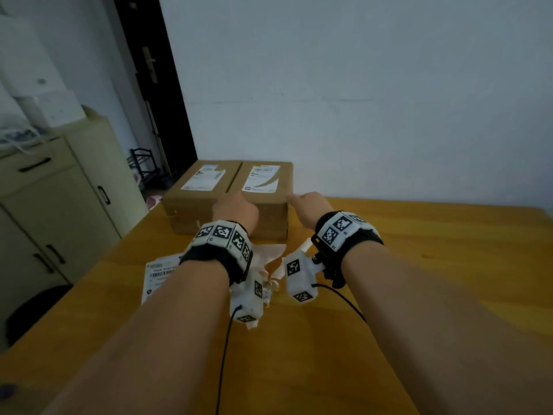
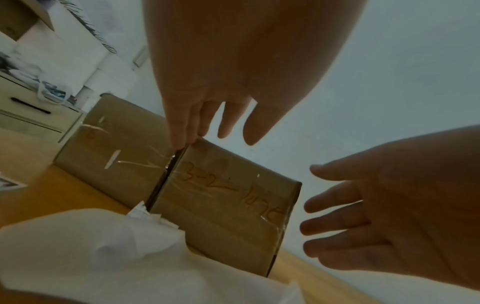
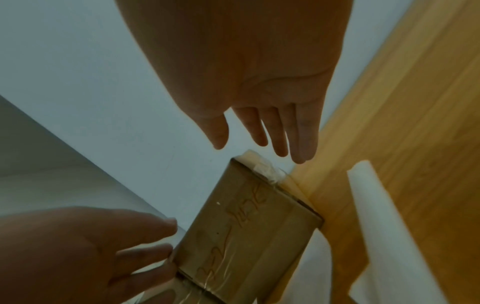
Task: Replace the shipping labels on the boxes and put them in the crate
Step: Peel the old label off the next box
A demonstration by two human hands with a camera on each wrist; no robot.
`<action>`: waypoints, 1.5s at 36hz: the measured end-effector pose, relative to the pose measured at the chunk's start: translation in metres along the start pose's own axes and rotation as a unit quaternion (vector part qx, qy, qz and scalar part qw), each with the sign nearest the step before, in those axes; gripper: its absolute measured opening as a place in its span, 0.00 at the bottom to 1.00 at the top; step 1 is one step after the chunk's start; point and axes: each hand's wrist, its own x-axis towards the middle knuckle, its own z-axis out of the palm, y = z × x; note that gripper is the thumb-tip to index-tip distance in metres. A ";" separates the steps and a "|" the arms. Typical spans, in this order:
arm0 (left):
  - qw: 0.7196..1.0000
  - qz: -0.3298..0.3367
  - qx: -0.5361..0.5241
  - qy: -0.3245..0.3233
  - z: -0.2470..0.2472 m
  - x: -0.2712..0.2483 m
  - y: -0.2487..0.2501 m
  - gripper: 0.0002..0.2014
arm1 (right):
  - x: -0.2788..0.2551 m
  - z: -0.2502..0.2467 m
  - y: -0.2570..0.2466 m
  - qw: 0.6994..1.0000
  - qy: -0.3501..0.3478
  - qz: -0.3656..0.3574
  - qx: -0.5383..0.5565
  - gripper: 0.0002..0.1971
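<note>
Two brown cardboard boxes stand side by side at the table's far edge against the wall. The left box (image 1: 191,199) and the right box (image 1: 269,211) each carry a white shipping label on top; the right one's label (image 1: 261,178) looks torn and creased. My left hand (image 1: 236,208) reaches with straight fingers (image 2: 182,131) to the top of the gap between the boxes. My right hand (image 1: 302,202) hovers open beside the right box's far right corner (image 3: 249,162). The right box's front face (image 2: 228,205) has handwriting under clear tape. No crate is in view.
A printed label sheet (image 1: 158,274) and crumpled white backing paper (image 1: 269,256) lie on the wooden table (image 1: 419,280) under my wrists. A curled white sheet (image 3: 376,205) lies right of the boxes. A cream cabinet (image 1: 59,205) and dark doorway (image 1: 149,85) are on the left.
</note>
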 end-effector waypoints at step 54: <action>0.952 0.117 -0.268 -0.087 0.075 -0.197 0.096 0.11 | -0.188 -0.143 0.150 0.979 0.190 0.072 0.014 0.16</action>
